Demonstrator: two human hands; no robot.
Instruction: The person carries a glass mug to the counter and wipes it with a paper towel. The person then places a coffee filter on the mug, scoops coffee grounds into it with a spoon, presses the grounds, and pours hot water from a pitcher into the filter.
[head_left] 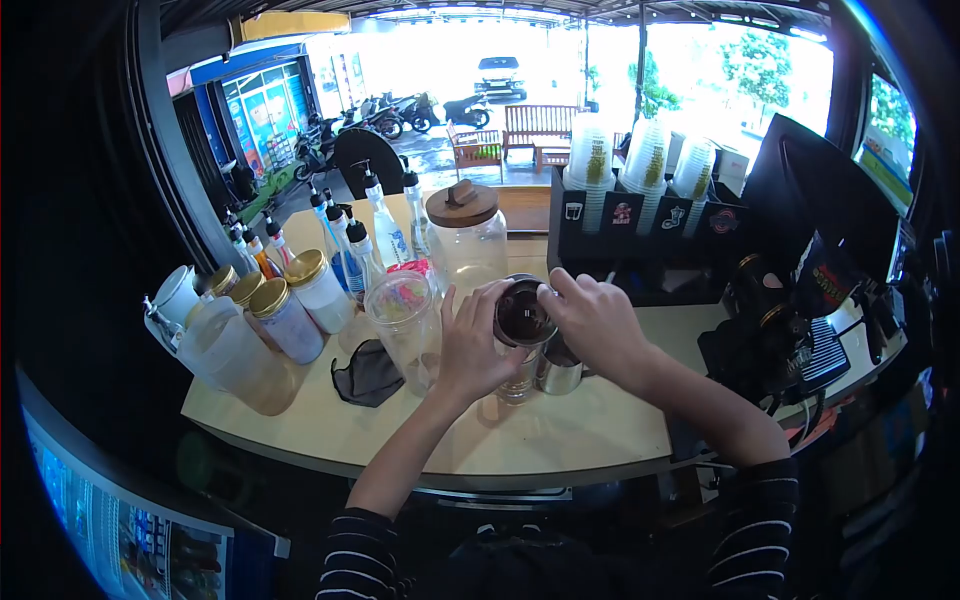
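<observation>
My left hand (478, 340) is wrapped around the side of a clear cup (516, 378), its fingers along the upper rim. The cup's round top is dark (525, 312); whether that is liquid or a lid I cannot tell. Close against the rim on the other side is my right hand (600, 325), its fingers curled and closed. What they pinch is hidden. Just under the right hand a metal cup (560, 375) stands on the counter, partly covered. A large clear plastic container (402, 325) stands left of my left hand.
On the counter (570, 440) are a wooden-lidded glass jar (468, 240), pump bottles (385, 220), gold-lidded jars (290, 320), a frosted pitcher (235, 355) and a dark face mask (367, 375). A black holder (640, 250) carries stacked cups (645, 165). Dark equipment (750, 330) stands right.
</observation>
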